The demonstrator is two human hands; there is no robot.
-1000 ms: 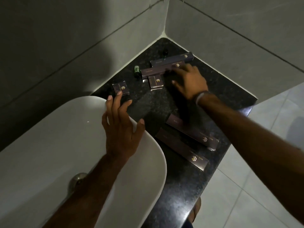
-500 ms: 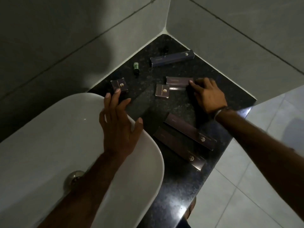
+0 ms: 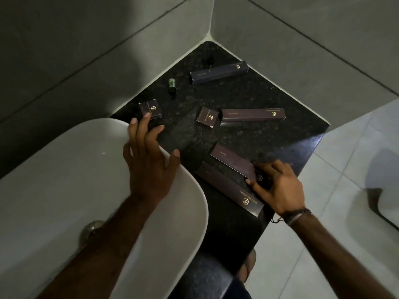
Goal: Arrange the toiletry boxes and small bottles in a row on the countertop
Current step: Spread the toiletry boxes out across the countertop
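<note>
Dark purple toiletry boxes with gold logos lie scattered on the black granite countertop (image 3: 248, 137). One long box (image 3: 219, 73) is near the back corner and another long box (image 3: 253, 115) lies mid-right, beside a small square box (image 3: 207, 117). Two long boxes lie side by side at the front, the front box (image 3: 228, 188) and the box behind it (image 3: 232, 162). My right hand (image 3: 278, 186) pinches the logo end of that rear one. My left hand (image 3: 149, 160) is spread over the sink rim, fingertips touching a second small box (image 3: 150, 108). A small green bottle (image 3: 172, 85) lies on its side, and a dark bottle (image 3: 210, 60) stands dimly in the corner.
A white oval sink (image 3: 86, 180) fills the left side, with its drain (image 3: 91, 228) low down. Grey tiled walls (image 3: 302, 39) close the corner. The counter's right edge drops to a pale tiled floor (image 3: 323, 212), where a white fixture (image 3: 388, 201) shows at the far right.
My right hand dragged a long box out to mid-right, let it go, and came back to the two front boxes. My left hand stayed over the sink rim.
</note>
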